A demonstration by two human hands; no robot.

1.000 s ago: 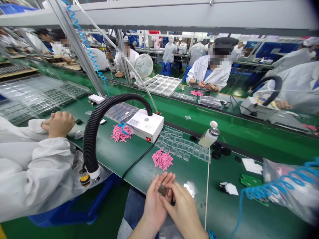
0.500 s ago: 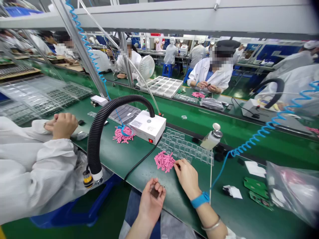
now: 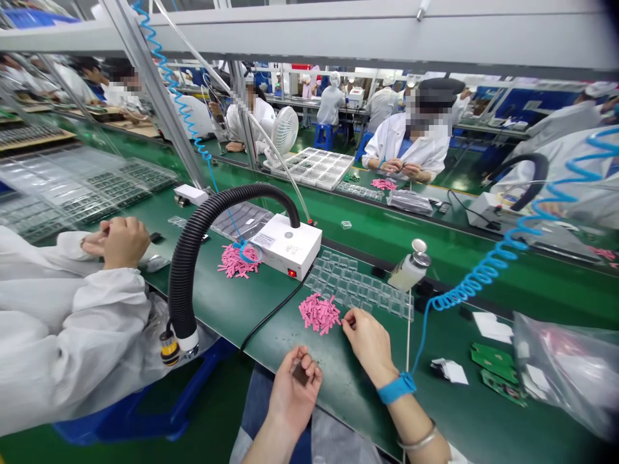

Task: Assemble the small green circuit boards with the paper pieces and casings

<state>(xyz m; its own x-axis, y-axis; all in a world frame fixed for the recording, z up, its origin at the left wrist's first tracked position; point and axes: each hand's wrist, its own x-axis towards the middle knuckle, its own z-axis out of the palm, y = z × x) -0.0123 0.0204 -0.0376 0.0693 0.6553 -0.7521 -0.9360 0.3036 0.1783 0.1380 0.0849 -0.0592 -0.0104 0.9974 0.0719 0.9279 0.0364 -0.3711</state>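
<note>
Workers (image 3: 406,151) sit beyond your green counter (image 3: 229,309); your left hand (image 3: 293,394) holds a dark piece (image 3: 300,374), your right hand (image 3: 366,338) pinches, contents unclear.

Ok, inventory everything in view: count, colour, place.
Strip piles: two, pink, near bench
Cases: many, clear, behind nearer pile
Box: one, white, mid-bench
Hose: one, black, on box
Bottle: one, pale, right of cases
Boards: two, green, bench right
Bag: one, clear, far right
Coiled cords: two, blue, either side
Fan: one, white, far bench
Co-workers: several, white-coated, around benches
Left hand: one, bare, cupping brown piece
Right hand: one, bare, beside nearer pile
</note>
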